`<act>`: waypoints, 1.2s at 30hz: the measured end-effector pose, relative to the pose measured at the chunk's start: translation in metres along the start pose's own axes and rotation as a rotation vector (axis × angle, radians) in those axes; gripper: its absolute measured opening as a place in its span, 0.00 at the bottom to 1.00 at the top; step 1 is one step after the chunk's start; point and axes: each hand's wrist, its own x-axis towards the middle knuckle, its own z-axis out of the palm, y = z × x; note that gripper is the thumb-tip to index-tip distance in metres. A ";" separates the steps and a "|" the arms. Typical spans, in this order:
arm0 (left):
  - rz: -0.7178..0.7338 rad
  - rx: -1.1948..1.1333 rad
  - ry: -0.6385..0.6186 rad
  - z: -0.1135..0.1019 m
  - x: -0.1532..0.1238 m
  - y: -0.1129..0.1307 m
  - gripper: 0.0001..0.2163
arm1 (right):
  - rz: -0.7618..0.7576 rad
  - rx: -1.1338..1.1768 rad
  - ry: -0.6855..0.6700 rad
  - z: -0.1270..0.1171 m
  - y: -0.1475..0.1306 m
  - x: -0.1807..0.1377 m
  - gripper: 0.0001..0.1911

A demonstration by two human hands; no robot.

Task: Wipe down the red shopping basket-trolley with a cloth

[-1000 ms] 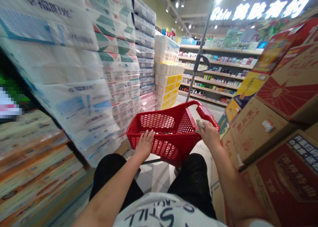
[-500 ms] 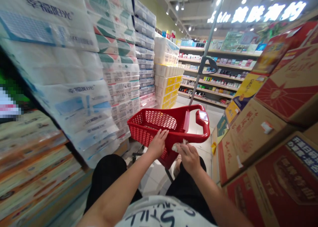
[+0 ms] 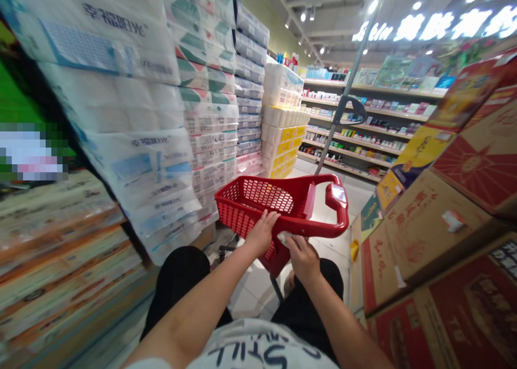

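A red plastic shopping cart [image 3: 242, 204] with a perforated basket stands before my knees, its handle pointing right. My left hand [image 3: 262, 233] grips the near rim of the basket, fingers laid over the top edge. Below the rim, my right hand [image 3: 304, 257] pinches a crumpled white wipe [image 3: 284, 237] against the cart's red side. Most of the wipe is hidden by the fingers, so I cannot tell whether it is cloth or paper.
Tall stacks of wrapped tissue packs [image 3: 149, 159] rise on the left. Cardboard cartons [image 3: 428, 223] are piled close on the right. A grey pole [image 3: 341, 108] slants up behind the cart. Stocked shelves [image 3: 363, 126] line the back.
The view has shifted, so the surroundings appear further right. My right hand has moved left along the cart's side, bringing the wipe in under the rim. My left hand stays on the rim.
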 end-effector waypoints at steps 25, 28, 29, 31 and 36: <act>0.062 -0.116 0.190 0.011 -0.018 0.010 0.31 | -0.093 0.004 -0.113 0.000 -0.027 -0.026 0.19; 0.088 -0.091 0.200 0.014 -0.016 0.008 0.32 | -0.080 0.021 -0.102 0.000 -0.026 -0.030 0.18; 0.093 -0.083 0.199 0.015 -0.016 0.008 0.32 | -0.078 0.024 -0.090 -0.001 -0.025 -0.030 0.18; 0.092 -0.071 0.203 0.015 -0.017 0.007 0.32 | -0.078 0.032 -0.067 -0.003 -0.024 -0.032 0.17; 0.093 -0.052 0.230 0.004 -0.034 -0.002 0.33 | -0.132 0.075 -0.046 -0.007 -0.038 -0.030 0.18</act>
